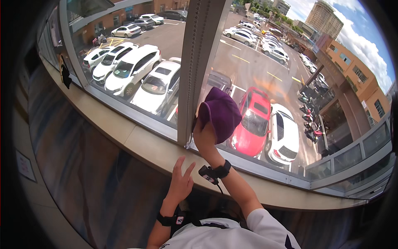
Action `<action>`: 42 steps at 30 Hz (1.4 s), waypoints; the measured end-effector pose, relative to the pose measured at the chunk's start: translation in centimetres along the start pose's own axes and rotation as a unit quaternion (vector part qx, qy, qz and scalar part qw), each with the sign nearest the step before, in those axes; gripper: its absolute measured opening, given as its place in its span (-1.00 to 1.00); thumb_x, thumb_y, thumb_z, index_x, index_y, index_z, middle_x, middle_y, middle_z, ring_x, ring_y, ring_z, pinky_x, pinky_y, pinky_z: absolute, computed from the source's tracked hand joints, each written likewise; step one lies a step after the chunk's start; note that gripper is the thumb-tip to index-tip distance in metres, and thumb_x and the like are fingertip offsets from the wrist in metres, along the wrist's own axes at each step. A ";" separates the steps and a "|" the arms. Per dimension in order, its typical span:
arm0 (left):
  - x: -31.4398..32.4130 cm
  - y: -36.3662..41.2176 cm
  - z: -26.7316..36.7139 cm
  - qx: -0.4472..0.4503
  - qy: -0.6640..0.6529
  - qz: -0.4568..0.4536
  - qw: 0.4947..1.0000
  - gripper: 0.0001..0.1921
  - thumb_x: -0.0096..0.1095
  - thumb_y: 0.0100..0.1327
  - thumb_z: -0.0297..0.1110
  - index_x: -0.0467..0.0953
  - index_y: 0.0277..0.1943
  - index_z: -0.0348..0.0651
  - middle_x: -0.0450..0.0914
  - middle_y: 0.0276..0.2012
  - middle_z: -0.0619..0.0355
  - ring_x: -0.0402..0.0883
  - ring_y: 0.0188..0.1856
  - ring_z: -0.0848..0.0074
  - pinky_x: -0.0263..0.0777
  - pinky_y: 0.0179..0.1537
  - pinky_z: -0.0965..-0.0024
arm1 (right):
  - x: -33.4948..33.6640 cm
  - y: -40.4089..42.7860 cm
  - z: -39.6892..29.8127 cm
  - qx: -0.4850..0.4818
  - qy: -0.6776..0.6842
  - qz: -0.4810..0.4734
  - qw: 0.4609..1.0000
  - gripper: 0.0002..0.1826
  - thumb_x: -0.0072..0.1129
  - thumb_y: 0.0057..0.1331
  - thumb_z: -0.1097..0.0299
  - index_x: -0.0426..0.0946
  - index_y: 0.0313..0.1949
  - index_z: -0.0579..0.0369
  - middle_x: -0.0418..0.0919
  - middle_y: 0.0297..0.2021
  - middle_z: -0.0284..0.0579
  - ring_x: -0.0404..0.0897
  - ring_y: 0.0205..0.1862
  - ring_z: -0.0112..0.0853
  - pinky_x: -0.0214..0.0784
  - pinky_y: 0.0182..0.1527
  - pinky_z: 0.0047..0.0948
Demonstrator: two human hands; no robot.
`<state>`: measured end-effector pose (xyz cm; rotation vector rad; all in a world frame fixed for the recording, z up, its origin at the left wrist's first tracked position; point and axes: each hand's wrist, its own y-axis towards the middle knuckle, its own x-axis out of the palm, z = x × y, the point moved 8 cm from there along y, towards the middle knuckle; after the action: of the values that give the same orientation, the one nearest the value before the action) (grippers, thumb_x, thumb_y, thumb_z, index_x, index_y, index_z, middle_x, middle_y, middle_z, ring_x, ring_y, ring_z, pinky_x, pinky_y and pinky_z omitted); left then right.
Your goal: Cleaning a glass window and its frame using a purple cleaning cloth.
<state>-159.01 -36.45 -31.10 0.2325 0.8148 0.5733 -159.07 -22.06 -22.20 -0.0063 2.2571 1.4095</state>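
A purple cloth (222, 113) is in my right hand (205, 135), held up against or close to the window glass just right of the metal mullion (199, 62). My fingers are partly hidden behind the cloth's folds. Lower and to the left, my left hand (182, 182) hovers near the edge of the windowsill (149, 146), its fingers apart and nothing in it. Each wrist wears a black strap with a small device. A beaded chain (192, 46) runs down along the mullion.
The pale sill curves across under the large windows. A dark object (65, 74) hangs by the frame at the far left. Below the sill is a patterned floor (93, 174). Beyond the glass lies a car park with a red car (253, 124) and several white cars.
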 end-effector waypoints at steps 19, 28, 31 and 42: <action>2.7 0.3 3.4 0.047 0.013 -0.078 0.996 -0.46 0.03 0.01 -0.60 0.29 0.14 -0.16 0.05 0.20 -0.20 0.03 0.26 -0.02 -0.03 0.23 0.07 | -12.8 2.0 4.3 0.027 0.017 0.077 0.996 -0.69 0.07 0.05 0.51 0.40 -0.15 0.19 0.45 -0.28 0.07 0.45 -0.23 -0.02 0.23 -0.13 -0.12; 9.2 2.5 9.1 0.120 0.014 -0.122 0.985 -0.46 0.07 0.01 -0.60 0.29 0.14 -0.15 -0.02 0.24 -0.17 -0.04 0.28 -0.02 -0.07 0.24 0.07 | -25.9 -1.2 12.5 0.047 -0.087 0.145 0.985 -0.64 0.05 0.02 0.57 0.40 -0.12 0.16 0.44 -0.21 0.07 0.42 -0.16 -0.01 0.18 -0.04 -0.09; 11.7 3.3 12.2 0.153 0.012 -0.140 0.978 -0.45 0.09 0.00 -0.60 0.30 0.13 -0.13 -0.05 0.25 -0.15 -0.06 0.29 0.00 -0.08 0.24 0.07 | -30.1 -2.7 16.3 0.061 -0.138 0.145 0.978 -0.58 0.05 0.01 0.57 0.39 -0.06 0.15 0.41 -0.15 0.10 0.37 -0.08 0.03 0.12 0.03 -0.04; 18.5 4.8 22.0 0.274 -0.001 -0.192 0.942 -0.46 0.09 0.02 -0.60 0.33 0.14 -0.05 0.00 0.24 -0.11 -0.03 0.28 0.01 -0.04 0.24 0.07 | -39.3 -5.4 25.7 0.178 -0.241 0.164 0.940 -0.40 -0.03 -0.07 0.62 0.36 0.07 0.06 0.22 0.05 0.23 0.19 0.09 0.12 -0.01 0.12 0.02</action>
<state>-134.45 -21.57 -25.80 0.5682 0.9764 -0.0330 -112.87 -12.29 -20.43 0.7798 2.1064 0.9798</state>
